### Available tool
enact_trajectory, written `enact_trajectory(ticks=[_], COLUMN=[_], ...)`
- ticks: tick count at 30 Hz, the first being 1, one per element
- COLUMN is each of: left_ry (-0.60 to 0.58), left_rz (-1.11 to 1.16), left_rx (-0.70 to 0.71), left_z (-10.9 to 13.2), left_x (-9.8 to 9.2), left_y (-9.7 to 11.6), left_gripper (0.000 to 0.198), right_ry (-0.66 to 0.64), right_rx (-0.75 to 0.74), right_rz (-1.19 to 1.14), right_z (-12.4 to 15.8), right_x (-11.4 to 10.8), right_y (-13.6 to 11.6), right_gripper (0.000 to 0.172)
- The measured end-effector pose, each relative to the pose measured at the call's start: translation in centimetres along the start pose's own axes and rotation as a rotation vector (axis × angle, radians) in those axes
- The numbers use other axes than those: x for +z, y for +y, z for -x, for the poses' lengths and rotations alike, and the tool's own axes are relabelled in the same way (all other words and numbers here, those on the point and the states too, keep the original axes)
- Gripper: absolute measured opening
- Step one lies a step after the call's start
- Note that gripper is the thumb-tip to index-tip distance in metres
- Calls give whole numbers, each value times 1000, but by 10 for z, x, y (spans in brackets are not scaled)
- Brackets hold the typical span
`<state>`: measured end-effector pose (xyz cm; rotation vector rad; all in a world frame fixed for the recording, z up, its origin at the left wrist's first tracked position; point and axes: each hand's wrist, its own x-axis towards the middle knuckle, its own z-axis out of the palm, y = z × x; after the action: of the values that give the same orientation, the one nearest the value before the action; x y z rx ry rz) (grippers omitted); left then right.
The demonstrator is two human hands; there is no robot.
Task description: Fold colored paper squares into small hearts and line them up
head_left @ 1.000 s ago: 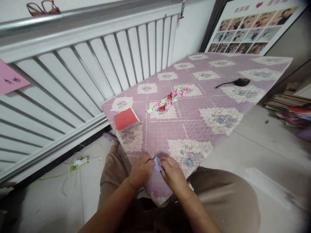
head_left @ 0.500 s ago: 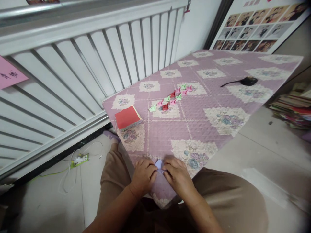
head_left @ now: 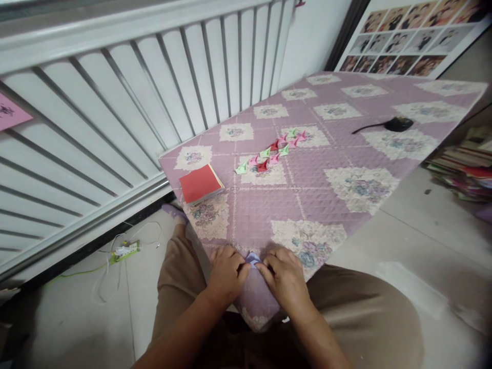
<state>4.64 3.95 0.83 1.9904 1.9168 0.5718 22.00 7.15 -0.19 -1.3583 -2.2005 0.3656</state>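
Note:
A small piece of folded lavender paper (head_left: pixel 252 258) lies at the near corner of the table, between my two hands. My left hand (head_left: pixel 227 272) grips its left side, fingers curled and thumb close to the edge. On the opposite side my right hand (head_left: pixel 282 271) pinches the paper, its thumb pressing near the middle. Fingers hide part of the folds. Farther up the cloth stand several small folded paper pieces (head_left: pixel 262 165) in green, pink and red, set in two slanting rows. A stack of coloured paper with a red sheet (head_left: pixel 200 183) on top rests at the left edge.
A purple quilted tablecloth (head_left: pixel 265 205) with floral patches covers the table. A black object with a cord-like tail (head_left: pixel 398 124) lies at the right. White radiator (head_left: pixel 154 92) panels border the left side. On the floor are a power strip (head_left: pixel 126 251) and piled papers (head_left: pixel 461 164).
The lavender paper's near part has been folded up, so it looks shorter and more pointed. My right thumb has moved in towards its middle. The view has shifted slightly.

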Motion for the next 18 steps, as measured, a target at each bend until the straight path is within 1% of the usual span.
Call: enact_trajectory(ticks=[7,11,14,18], left_ry=[-52,-49,-46,-26], left_rz=[-121,-150,-156,-145], left_rx=[-19,-13,-10,1], left_z=[-7,-8,-9,-8], left_x=[-2,-3,-3,-1], left_y=[2,3,4,2], left_gripper=[17,18,18,14], right_ry=[6,21,16,24], right_rx=[60,49,71,86], right_rz=[73,92,99,107], right_z=[-2,-3,-4,-5], right_x=[2,2,2,2], right_y=[-4,-4,-5,-6], right_gripper=[27,27,26,27])
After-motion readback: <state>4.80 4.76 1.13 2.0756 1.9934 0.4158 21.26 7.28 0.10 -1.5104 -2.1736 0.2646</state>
